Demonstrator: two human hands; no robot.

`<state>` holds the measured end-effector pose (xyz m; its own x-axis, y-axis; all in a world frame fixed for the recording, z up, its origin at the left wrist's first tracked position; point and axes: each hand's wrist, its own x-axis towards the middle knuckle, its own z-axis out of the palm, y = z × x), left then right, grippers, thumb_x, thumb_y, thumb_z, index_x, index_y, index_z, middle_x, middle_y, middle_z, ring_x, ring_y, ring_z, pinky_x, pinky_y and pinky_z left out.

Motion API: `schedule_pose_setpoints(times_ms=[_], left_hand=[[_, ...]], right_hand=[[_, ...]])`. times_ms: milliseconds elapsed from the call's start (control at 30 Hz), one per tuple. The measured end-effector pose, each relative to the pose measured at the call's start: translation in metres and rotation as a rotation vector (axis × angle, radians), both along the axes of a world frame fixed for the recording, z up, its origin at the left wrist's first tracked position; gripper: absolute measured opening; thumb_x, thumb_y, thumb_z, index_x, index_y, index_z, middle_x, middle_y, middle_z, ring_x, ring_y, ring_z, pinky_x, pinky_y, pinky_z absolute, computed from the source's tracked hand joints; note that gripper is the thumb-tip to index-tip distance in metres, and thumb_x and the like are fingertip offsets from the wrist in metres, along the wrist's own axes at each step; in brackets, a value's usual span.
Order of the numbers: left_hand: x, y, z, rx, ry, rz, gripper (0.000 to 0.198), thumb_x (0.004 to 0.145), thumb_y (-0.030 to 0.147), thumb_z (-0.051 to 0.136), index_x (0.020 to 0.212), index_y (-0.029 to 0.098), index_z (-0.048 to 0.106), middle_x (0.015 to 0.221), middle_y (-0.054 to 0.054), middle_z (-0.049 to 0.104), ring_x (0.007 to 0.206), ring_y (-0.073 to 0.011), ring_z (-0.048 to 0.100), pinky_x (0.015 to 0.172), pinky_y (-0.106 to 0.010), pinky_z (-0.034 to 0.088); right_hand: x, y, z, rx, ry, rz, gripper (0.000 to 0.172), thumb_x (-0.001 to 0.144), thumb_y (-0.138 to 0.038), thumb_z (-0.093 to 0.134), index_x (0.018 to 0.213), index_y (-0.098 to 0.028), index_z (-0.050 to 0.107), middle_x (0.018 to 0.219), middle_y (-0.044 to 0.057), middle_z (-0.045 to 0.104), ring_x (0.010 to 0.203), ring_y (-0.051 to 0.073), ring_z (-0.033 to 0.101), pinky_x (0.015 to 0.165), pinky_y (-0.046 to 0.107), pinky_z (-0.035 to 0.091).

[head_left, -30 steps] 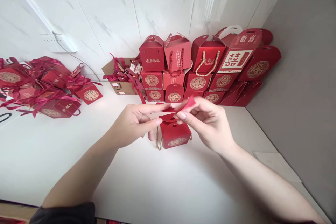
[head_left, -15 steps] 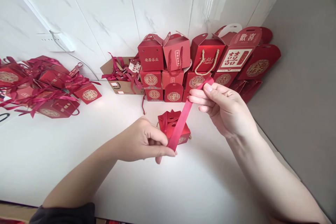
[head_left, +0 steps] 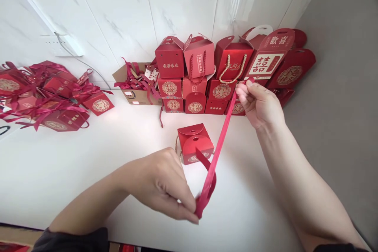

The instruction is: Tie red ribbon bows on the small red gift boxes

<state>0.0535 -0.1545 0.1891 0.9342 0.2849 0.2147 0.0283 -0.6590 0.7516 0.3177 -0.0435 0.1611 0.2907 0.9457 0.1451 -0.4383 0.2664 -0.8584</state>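
Note:
A red ribbon [head_left: 219,145] is stretched on a slant between my two hands. Its lower part is pinched in my left hand [head_left: 167,189], and a short loose end curls up beside the fingers. My right hand [head_left: 261,102], higher and farther off, grips the ribbon's upper end between thumb and fingers. Behind the ribbon stands a small red gift box [head_left: 191,139] with its flaps folded over on top. Gold cord handles hang at its sides, and a round gold pattern on its front is partly covered by the ribbon.
Stacked red gift boxes [head_left: 169,63] line the tiled wall. Left of them sits a brown cardboard box [head_left: 138,98] filled with ribbons and cords. A heap of ribboned red boxes [head_left: 66,120] lies at far left. A grey panel [head_left: 333,106] bounds the white table [head_left: 132,216] on the right.
My hands have moved apart, the left down toward me and the right up and away, drawing out a longer stretch of ribbon. The small box shows more fully now.

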Motion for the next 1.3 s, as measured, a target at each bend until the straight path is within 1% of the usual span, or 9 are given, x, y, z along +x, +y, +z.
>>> schedule_pose_setpoints(times_ms=[167,300,467,533,633,833,933,1100,1300], left_hand=[[0.006,-0.011,-0.002,-0.215,0.020,-0.221,0.017,0.080,0.035,0.070,0.069,0.024,0.065,0.048,0.000,0.062,0.041,-0.0101,0.058,0.042,-0.022,0.040],[0.001,-0.010,0.004,-0.179,0.272,-0.075,0.023,0.068,0.042,0.079,0.070,0.023,0.067,0.060,-0.001,0.067,0.053,-0.0127,0.061,0.049,-0.023,0.044],[0.008,0.005,-0.005,-0.392,0.061,0.640,0.043,0.083,0.043,0.064,0.120,0.024,0.058,0.117,-0.010,0.065,0.088,-0.0193,0.067,0.067,-0.028,0.054],[0.013,0.010,-0.010,-0.609,-0.116,0.631,0.049,0.088,0.039,0.060,0.133,0.026,0.048,0.121,-0.012,0.063,0.090,-0.0201,0.068,0.065,-0.028,0.055],[0.018,0.011,-0.015,-0.796,-0.259,0.451,0.047,0.085,0.034,0.064,0.130,0.024,0.051,0.107,-0.010,0.069,0.096,-0.0229,0.069,0.067,-0.028,0.056],[0.018,0.011,-0.020,-0.818,-0.248,0.571,0.029,0.087,0.034,0.063,0.109,0.015,0.067,0.091,-0.010,0.074,0.076,-0.0163,0.071,0.064,-0.024,0.056],[0.018,0.012,-0.020,-0.831,-0.146,0.608,0.029,0.089,0.038,0.060,0.105,0.016,0.070,0.095,-0.010,0.075,0.062,-0.0130,0.070,0.053,-0.019,0.053],[0.013,0.007,-0.017,-0.851,-0.050,0.470,0.029,0.090,0.037,0.058,0.105,0.017,0.072,0.098,-0.012,0.076,0.059,-0.0148,0.071,0.045,-0.018,0.050],[0.011,-0.001,-0.008,-0.309,-0.085,0.264,0.024,0.087,0.023,0.062,0.107,0.022,0.075,0.071,-0.007,0.076,0.052,-0.0146,0.068,0.051,-0.021,0.053]], right_hand=[[0.028,0.018,-0.002,-0.019,0.115,-0.188,0.010,0.087,-0.018,0.060,0.077,-0.018,0.063,0.079,-0.001,0.072,0.075,0.007,0.071,0.064,0.012,0.058],[0.040,0.000,0.014,0.131,-0.064,-0.154,0.009,0.086,-0.030,0.064,0.081,-0.022,0.065,0.084,0.000,0.074,0.071,0.008,0.071,0.054,0.012,0.053],[0.010,-0.063,0.042,0.256,-0.525,0.302,0.015,0.089,-0.029,0.061,0.082,-0.019,0.069,0.075,0.004,0.074,0.060,0.014,0.070,0.046,0.019,0.053],[-0.007,-0.084,0.047,0.323,-0.644,0.587,0.014,0.092,-0.027,0.057,0.095,-0.020,0.068,0.086,0.005,0.076,0.075,0.018,0.073,0.051,0.022,0.056],[-0.025,-0.100,0.048,0.464,-0.884,0.687,0.030,0.094,-0.022,0.053,0.123,-0.026,0.058,0.102,0.003,0.074,0.086,0.017,0.071,0.069,0.028,0.060],[-0.032,-0.100,0.042,0.636,-1.251,0.446,0.042,0.098,-0.018,0.041,0.138,-0.028,0.044,0.106,0.002,0.071,0.086,0.015,0.069,0.079,0.029,0.057],[-0.032,-0.096,0.038,0.720,-1.353,0.274,0.039,0.098,-0.019,0.041,0.136,-0.026,0.046,0.118,0.006,0.067,0.109,0.020,0.064,0.090,0.034,0.053],[-0.032,-0.080,0.023,0.832,-1.517,0.038,0.036,0.095,-0.013,0.045,0.129,-0.023,0.054,0.119,0.008,0.068,0.127,0.025,0.053,0.098,0.040,0.047],[-0.033,-0.069,0.012,0.865,-1.515,0.022,0.026,0.094,-0.015,0.047,0.112,-0.024,0.063,0.091,0.003,0.074,0.083,0.020,0.069,0.072,0.032,0.052]])
